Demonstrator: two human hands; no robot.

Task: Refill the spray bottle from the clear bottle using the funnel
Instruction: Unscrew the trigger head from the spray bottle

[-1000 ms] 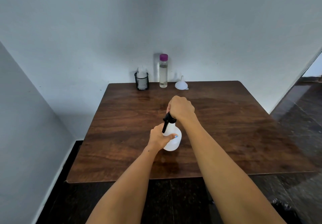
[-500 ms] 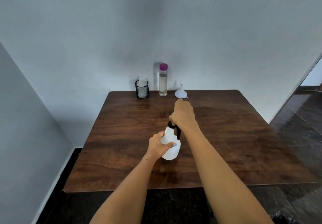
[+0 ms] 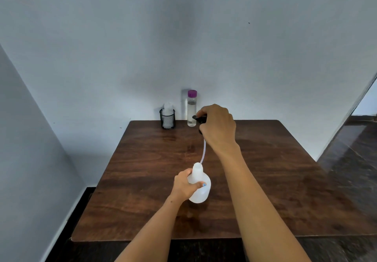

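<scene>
Here the table (image 3: pixel 265 180) carries the spray bottle (image 3: pixel 199 188) at its centre, gripped by the left hand (image 3: pixel 184 184). The right hand (image 3: pixel 217 128), clamped on the black spray head (image 3: pixel 197 117), draws its dip tube (image 3: pixel 203 151) clear. Opening is the step in hand. Next, I judge, the head goes down and the funnel, hidden now, is fetched near the clear bottle (image 3: pixel 192 108) at twelve o'clock.

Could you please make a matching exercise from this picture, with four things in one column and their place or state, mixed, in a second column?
Things:
1. spray bottle
2. spray head
3. clear bottle
4. mesh cup

Place or state:
A. stands capped at the table's far edge
B. gripped by the left hand, neck open
C. stands leftmost by the wall, something white inside
D. lifted in the right hand, tube hanging down

Pairs: 1-B, 2-D, 3-A, 4-C
</scene>
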